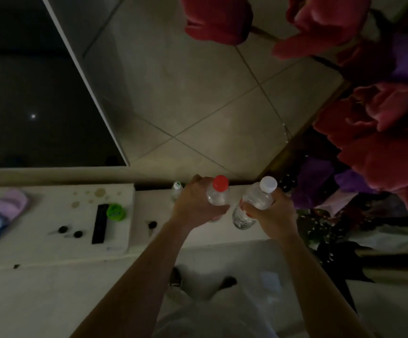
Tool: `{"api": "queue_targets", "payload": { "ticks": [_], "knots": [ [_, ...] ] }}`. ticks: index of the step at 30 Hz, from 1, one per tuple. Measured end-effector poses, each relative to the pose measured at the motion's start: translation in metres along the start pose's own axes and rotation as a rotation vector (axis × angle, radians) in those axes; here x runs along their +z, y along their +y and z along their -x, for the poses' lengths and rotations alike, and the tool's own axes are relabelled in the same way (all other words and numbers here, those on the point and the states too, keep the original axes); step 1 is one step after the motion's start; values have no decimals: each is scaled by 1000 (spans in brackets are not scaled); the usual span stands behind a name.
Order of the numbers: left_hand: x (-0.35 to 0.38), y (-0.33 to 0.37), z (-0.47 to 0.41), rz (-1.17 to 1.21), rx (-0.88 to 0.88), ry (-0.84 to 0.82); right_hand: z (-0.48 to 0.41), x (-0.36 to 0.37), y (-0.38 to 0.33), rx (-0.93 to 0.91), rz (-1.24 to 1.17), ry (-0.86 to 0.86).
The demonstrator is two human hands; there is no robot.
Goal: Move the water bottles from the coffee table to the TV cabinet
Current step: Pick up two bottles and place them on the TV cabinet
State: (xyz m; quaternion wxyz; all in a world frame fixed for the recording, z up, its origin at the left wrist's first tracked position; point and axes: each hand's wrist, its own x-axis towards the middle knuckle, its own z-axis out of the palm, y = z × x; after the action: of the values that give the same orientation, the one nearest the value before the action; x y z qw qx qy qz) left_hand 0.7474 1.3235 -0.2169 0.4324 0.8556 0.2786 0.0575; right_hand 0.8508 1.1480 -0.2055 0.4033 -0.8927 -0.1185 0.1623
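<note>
My left hand is wrapped around a clear water bottle with a red cap, held upright over the white TV cabinet. My right hand grips a second clear bottle with a white cap, tilted slightly to the right, its base close to the cabinet top. Behind my left hand stands a third small bottle with a green-and-white cap, partly hidden. Whether the held bottles touch the cabinet top I cannot tell.
A dark TV screen fills the upper left. On the raised white block at left lie a black remote, a green round object, small dark knobs and folded cloths. Red and purple artificial flowers crowd the right side.
</note>
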Motion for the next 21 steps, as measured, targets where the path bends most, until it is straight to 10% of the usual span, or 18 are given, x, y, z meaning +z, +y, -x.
{"api": "queue_targets", "payload": {
  "ticks": [21],
  "knots": [
    [203,-97,-135,-204,-164,-193,-174,110,223,168,227,-198]
  ]
}}
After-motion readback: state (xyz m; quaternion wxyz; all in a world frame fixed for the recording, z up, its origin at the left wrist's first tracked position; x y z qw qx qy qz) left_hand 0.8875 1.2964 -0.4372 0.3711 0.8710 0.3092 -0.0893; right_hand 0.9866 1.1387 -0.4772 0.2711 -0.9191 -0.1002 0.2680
